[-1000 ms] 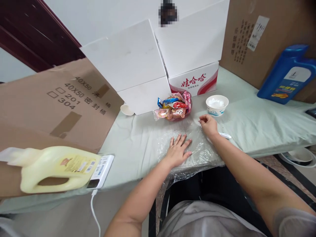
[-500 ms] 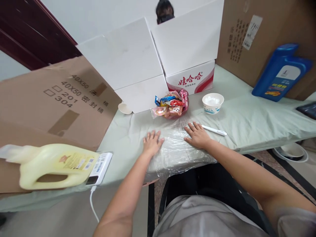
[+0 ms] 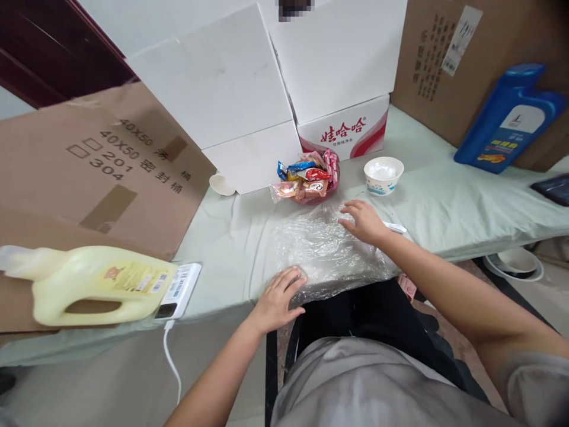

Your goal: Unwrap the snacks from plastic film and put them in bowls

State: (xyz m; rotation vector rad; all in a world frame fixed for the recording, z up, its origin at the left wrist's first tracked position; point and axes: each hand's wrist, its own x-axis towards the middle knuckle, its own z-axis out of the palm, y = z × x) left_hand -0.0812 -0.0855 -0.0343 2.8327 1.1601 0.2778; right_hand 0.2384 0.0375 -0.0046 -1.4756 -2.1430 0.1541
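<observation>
A crinkled sheet of clear plastic film (image 3: 324, 252) lies on the pale green cloth-covered table (image 3: 444, 207) and hangs over its near edge. My left hand (image 3: 278, 296) rests at the film's near left corner by the table edge, fingers curled onto the film. At the film's far right part lies my right hand (image 3: 362, 220), flat with fingers spread. Just beyond the film stands a glass bowl of wrapped snacks (image 3: 309, 181). A white paper bowl (image 3: 383, 175) sits to its right. A white pen-like stick (image 3: 395, 227) pokes out from behind my right hand.
White cartons (image 3: 249, 101) and brown cardboard boxes (image 3: 102, 172) wall in the back and left. A yellow jug (image 3: 89, 284) and a white device with a cable (image 3: 180, 290) lie at the left. A blue jug (image 3: 511, 118) stands far right. A small paper cup (image 3: 221, 185) sits by the cartons.
My left hand has drawn back from the film's far left to its near corner at the table edge. My right hand has shifted slightly away. The film looks more bunched.
</observation>
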